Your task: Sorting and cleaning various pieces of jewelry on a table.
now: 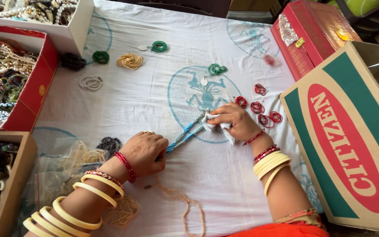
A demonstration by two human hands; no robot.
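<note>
Your left hand (pixel 144 151) pins the blue beaded strand (pixel 185 133) while your right hand (pixel 233 120), nearer the red rings (pixel 266 115), clutches a white cloth (pixel 211 125); hard rubbing could snap its thread.

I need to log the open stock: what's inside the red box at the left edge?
The red box holds a tangled heap of bead necklaces in cream, gold, green and blue, piled against its walls. Whatever lies beneath the top layer, and the box bottom, is covered.
</note>
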